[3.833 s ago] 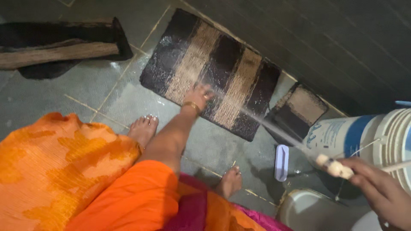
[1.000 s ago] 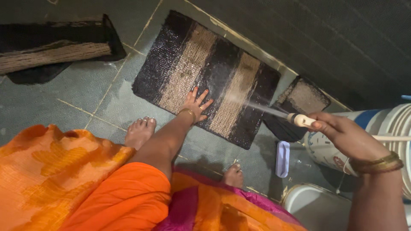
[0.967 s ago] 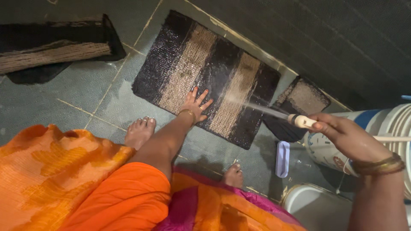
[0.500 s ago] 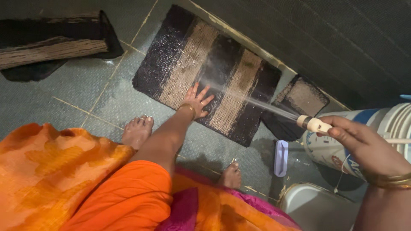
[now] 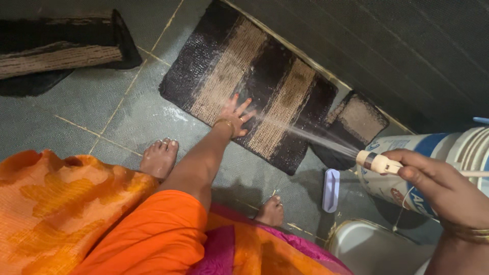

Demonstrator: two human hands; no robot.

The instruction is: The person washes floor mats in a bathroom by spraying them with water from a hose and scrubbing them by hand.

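Left hand (image 5: 233, 113) flat, fingers spread, pressed on striped mat (image 5: 244, 81); right hand (image 5: 443, 186) clamped on cream spray nozzle (image 5: 374, 162), jet hitting mat just beside left hand; white bucket (image 5: 433, 163) with blue label band behind right hand; white brush (image 5: 331, 190) on floor below nozzle.

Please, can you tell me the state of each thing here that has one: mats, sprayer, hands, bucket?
striped mat: flat on the floor, wet, under spray.
small mat: flat beside the wall.
folded mat: folded, lying apart.
spray nozzle: spraying water.
left hand: open, pressed on the striped mat.
right hand: gripping the spray nozzle.
bucket: upright.
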